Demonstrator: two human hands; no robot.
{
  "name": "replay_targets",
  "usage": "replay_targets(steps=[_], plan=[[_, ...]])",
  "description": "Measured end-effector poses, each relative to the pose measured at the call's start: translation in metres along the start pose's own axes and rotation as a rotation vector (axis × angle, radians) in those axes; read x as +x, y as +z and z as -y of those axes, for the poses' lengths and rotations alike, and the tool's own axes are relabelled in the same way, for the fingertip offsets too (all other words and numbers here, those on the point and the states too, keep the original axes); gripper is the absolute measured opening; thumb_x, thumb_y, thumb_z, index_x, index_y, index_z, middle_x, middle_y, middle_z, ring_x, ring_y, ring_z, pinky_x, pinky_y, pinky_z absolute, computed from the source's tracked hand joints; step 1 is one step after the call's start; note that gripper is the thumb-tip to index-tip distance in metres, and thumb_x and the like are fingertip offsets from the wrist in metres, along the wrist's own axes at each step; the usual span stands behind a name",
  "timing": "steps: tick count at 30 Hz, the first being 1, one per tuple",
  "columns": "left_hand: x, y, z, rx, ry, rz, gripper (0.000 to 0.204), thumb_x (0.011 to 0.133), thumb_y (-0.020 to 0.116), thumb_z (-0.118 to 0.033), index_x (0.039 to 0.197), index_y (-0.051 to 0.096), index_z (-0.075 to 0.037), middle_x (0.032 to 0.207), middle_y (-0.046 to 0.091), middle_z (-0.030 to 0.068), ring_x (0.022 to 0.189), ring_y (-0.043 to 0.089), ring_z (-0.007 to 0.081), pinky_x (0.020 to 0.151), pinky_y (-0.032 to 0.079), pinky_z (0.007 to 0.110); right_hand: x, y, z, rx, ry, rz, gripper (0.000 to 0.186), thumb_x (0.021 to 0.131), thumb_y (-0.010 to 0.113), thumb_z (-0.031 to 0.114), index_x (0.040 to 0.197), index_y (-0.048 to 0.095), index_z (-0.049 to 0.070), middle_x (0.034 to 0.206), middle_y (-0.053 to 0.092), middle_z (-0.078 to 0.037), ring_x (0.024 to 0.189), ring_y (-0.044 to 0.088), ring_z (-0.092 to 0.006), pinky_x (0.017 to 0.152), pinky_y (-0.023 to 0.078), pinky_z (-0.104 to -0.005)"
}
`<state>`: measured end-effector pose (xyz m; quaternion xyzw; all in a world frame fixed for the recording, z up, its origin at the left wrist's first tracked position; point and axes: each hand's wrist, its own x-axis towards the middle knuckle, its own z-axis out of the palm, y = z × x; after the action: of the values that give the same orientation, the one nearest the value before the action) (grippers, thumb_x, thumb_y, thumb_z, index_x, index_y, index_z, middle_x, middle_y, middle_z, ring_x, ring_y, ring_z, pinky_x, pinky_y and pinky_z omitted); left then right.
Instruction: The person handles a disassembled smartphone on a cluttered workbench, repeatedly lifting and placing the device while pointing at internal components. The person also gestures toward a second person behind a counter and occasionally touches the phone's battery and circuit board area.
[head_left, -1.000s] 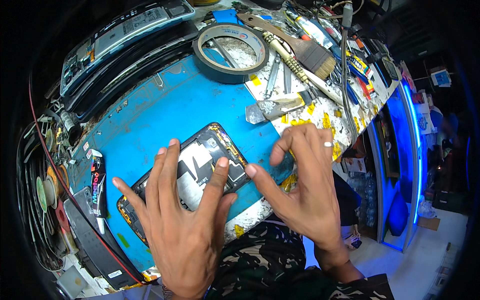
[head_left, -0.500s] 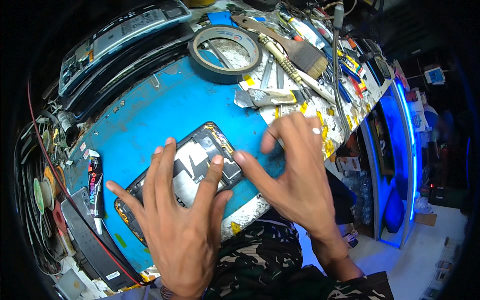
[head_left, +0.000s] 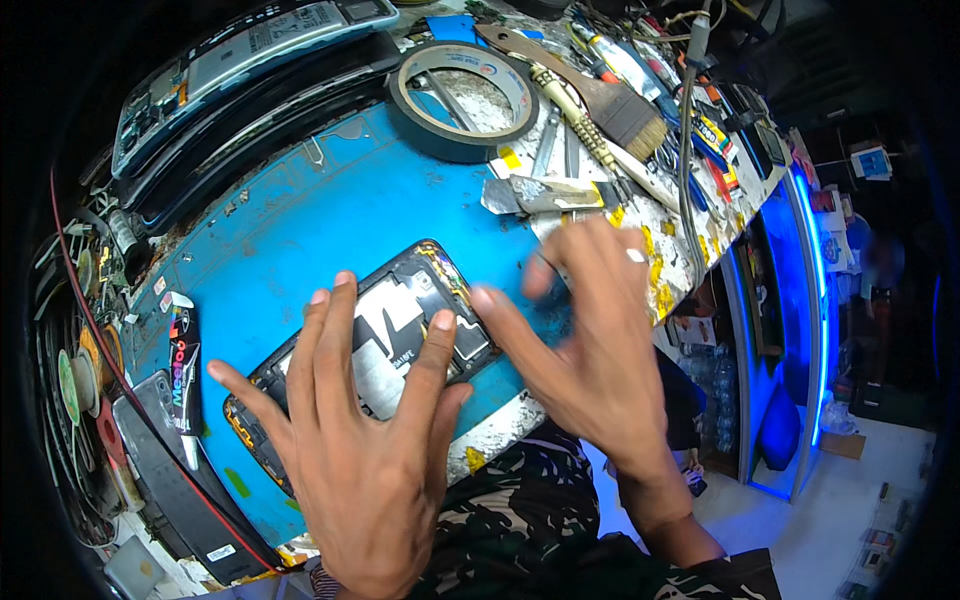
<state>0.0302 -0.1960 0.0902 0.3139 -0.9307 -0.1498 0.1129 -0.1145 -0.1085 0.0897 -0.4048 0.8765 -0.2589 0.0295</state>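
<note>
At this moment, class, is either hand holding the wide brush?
No, the brush lies beside the tape roll, away from the left hand and right hand.

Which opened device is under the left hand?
The phone on the blue mat, with the left hand spread over its partly silvery inside; the other opened device, atop the upper-left stack, lies untouched.

The left hand covered much of the near half of the opened phone, its own wrist running out of view at the bottom, and the gold-coloured bits along the phone's rim were too small for me to make out. The bent fingers of the right hand were smeared by blur, and I couldn't tell whether its thumb touched the phone or hovered just beside it. Past the blue light strip, darkness swallowed most shapes.
</note>
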Motion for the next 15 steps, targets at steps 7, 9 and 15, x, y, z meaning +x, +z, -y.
replay_targets(steps=[7,9,15], plan=[[-0.002,-0.003,0.005,0.089,0.021,0.058,0.047,0.075,0.08,-0.025,0.121,0.071,-0.028,0.145,0.052,0.0119,0.135,0.048,0.0319,0.119,0.006,0.069,0.009,0.001,0.002,-0.053,0.036,0.093,0.028,0.084,0.076,0.023,0.089,0.055,0.006,0.09,0.052,-0.009,0.092,0.049,-0.032,0.078,0.036,-0.0447],[-0.001,-0.003,0.004,0.056,0.016,0.049,0.046,0.075,0.08,-0.026,0.121,0.071,-0.028,0.145,0.052,0.0119,0.136,0.048,0.0321,0.119,0.006,0.07,0.009,0.002,0.002,-0.016,-0.062,0.011,0.025,0.085,0.075,0.022,0.089,0.055,0.006,0.089,0.053,-0.009,0.092,0.049,-0.0325,0.078,0.036,-0.0444],[0.002,-0.003,-0.001,-0.02,0.039,-0.006,0.046,0.076,0.079,-0.027,0.121,0.071,-0.028,0.146,0.05,0.0123,0.136,0.047,0.0328,0.118,0.005,0.07,0.015,0.014,-0.002,0.052,-0.153,-0.116,0.03,0.084,0.078,0.018,0.084,0.052,0.004,0.081,0.048,-0.009,0.079,0.042,-0.0282,0.074,0.035,-0.0403]])
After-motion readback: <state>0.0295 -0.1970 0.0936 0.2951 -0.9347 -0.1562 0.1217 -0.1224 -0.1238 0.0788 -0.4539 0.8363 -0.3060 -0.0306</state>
